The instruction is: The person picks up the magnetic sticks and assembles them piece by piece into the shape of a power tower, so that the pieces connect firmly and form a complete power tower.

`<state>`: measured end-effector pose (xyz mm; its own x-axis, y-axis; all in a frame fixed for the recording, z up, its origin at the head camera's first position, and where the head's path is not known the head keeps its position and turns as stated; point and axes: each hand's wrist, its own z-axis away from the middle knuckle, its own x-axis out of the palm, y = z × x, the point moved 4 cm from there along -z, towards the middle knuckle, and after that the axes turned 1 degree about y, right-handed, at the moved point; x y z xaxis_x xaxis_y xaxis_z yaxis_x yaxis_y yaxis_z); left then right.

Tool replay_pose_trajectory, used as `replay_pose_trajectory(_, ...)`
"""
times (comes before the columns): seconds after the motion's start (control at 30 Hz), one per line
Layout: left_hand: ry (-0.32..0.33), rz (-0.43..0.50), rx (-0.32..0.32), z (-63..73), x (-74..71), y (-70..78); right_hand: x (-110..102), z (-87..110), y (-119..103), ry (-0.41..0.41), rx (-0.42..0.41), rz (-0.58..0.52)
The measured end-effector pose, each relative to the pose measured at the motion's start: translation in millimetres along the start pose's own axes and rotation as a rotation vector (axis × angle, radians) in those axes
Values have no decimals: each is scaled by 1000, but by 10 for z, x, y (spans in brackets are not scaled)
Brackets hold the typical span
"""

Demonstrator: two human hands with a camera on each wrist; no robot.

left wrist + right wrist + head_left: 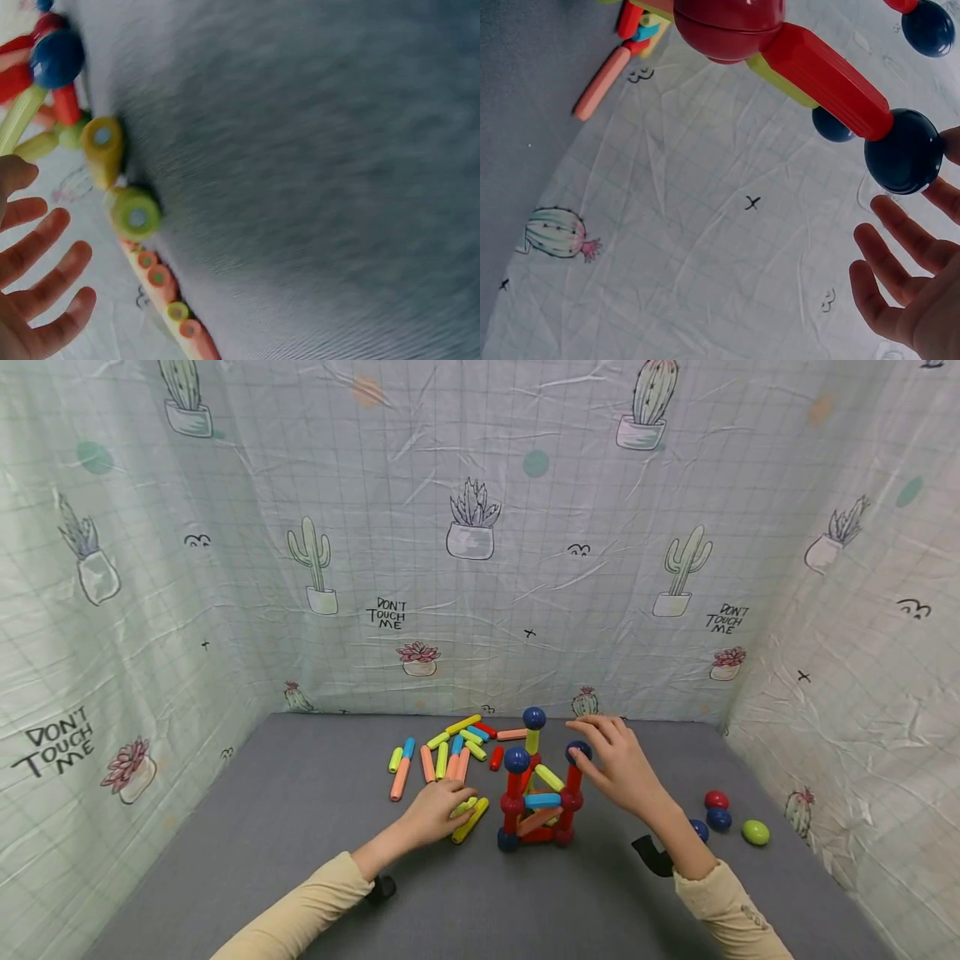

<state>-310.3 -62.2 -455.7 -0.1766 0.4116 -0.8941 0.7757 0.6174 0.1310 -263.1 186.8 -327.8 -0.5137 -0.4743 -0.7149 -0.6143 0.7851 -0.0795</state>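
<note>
A magnetic-stick tower of red rods and balls stands on the table, with blue and dark red balls at its joints. My right hand is at its right front post, thumb and index finger around the blue ball on top of a red rod. The other fingers of that hand are spread apart. My left hand is low over the table left of the tower, its fingers apart and holding nothing. Close to its fingertips lie a yellow rod and a yellow-green rod.
Several loose rods, among them an orange one and a red one, lie behind and left of the tower. At the right are loose balls: red, blue and green. A patterned cloth hangs around the grey table.
</note>
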Motion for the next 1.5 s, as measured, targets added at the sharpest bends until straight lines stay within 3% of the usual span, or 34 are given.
replay_pose_trajectory(0.1,-51,-207,55,27,65,46,5,12,5,-3,5,-9)
replay_pose_trajectory(0.27,-146,-382,97,57,133,116,15,29,11,-12,13,-19)
replay_pose_trajectory(0.43,-173,-453,129,75,122,175,31,49,18,-29,7,-25)
replay_pose_trajectory(0.67,-227,-505,111,106,54,143,58,69,33,-39,-8,-25)
replay_pose_trajectory(0.8,-146,-505,95,80,-94,113,62,79,34,-39,-19,-19)
replay_pose_trajectory(0.97,74,-480,22,-57,-526,118,50,75,22,-29,-27,-26)
replay_pose_trajectory(1.1,260,-311,-43,-227,-974,236,49,68,15,-27,-21,-30)
replay_pose_trajectory(1.23,395,-43,2,-385,-1327,497,58,72,18,-31,-8,-30)
replay_pose_trajectory(1.3,415,35,67,-450,-1424,652,58,83,28,-36,4,-29)
replay_pose_trajectory(1.37,402,51,145,-513,-1466,799,53,96,41,-42,18,-28)
replay_pose_trajectory(1.5,320,-117,250,-652,-1420,1024,30,122,74,-50,43,-29)
